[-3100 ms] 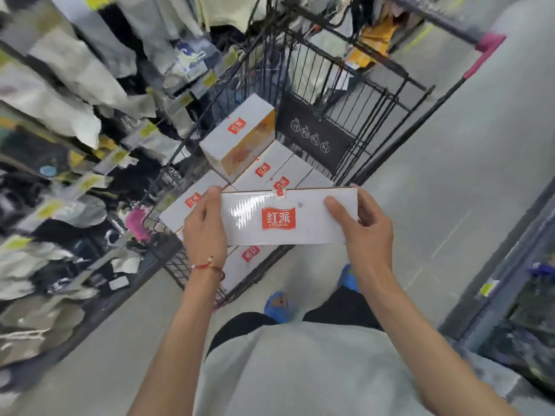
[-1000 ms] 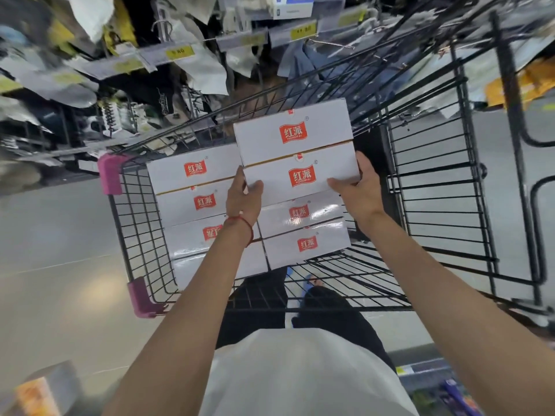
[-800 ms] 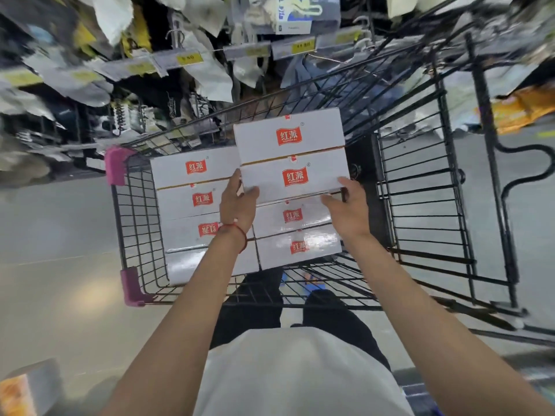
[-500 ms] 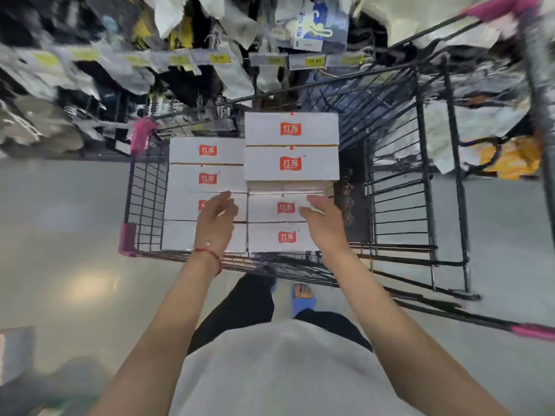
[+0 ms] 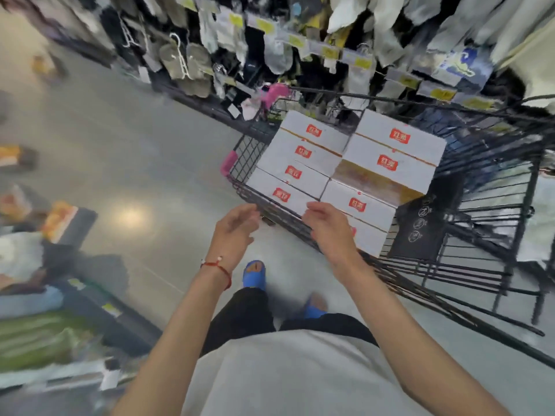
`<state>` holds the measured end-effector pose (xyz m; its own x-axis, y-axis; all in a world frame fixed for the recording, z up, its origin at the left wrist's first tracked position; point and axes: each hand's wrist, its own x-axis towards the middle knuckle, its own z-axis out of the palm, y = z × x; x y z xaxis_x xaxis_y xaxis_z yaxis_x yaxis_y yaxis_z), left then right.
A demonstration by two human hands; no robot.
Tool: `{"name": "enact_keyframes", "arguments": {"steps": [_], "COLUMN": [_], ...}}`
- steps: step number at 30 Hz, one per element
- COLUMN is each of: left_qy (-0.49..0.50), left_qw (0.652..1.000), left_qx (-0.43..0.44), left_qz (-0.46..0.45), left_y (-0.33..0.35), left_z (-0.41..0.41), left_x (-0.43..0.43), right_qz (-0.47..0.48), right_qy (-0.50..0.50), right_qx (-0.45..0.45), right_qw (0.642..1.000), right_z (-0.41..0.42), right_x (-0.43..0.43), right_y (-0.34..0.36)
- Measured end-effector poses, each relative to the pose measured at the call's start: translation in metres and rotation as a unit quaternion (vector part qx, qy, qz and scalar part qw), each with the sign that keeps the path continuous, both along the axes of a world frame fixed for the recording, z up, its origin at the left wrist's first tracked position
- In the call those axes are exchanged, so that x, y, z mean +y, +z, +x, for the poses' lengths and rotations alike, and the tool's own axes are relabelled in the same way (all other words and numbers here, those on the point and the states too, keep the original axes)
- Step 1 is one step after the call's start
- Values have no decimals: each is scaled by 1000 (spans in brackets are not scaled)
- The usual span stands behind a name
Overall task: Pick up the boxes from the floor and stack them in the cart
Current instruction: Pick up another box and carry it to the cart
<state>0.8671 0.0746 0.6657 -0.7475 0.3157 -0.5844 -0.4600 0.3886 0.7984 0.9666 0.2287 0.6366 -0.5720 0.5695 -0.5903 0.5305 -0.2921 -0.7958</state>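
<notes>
Several white boxes [image 5: 303, 151] with red labels lie stacked in two rows inside the black wire cart [image 5: 468, 259]. The right row carries a raised second layer, with its top box [image 5: 390, 166] showing an orange side. My left hand [image 5: 234, 232] hangs empty over the floor just left of the cart's near rim, fingers relaxed. In front of the cart's near edge my right hand [image 5: 330, 226] is also empty, fingers loosely bent, covering part of the nearest box. More boxes [image 5: 60, 220] lie blurred on the floor at the far left.
A rack of hanging socks and price tags [image 5: 330, 52] runs behind the cart. Low shelving [image 5: 45, 334] lines the left side. My feet in blue sandals [image 5: 253, 274] stand on the grey floor [image 5: 135, 163] between shelf and cart.
Both hands have let go of the box set on the right stack and drawn back out of the cart. The view has swung left, bringing the floor boxes into sight.
</notes>
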Motion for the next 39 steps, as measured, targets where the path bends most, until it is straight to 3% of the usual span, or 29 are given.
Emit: {"name": "enact_keyframes", "arguments": {"steps": [11,21,39], "left_qy": [175,326,501], "left_qw": [984,945,864], "left_qx": [1,2,-36], "left_qz": [29,24,21], "left_y": [-14,-12,-18], "left_z": [-85,-186,-458], "left_x": [-179,-353,-451], "right_qz": [-11,-53,-68], "right_qy": [147,298,445], "right_qx": [15,8,-9], "right_qw": [989,953,893], "right_z": [-158,-292,-632], "right_x": [-167,-342,-447], "right_y": [17,27,17]}}
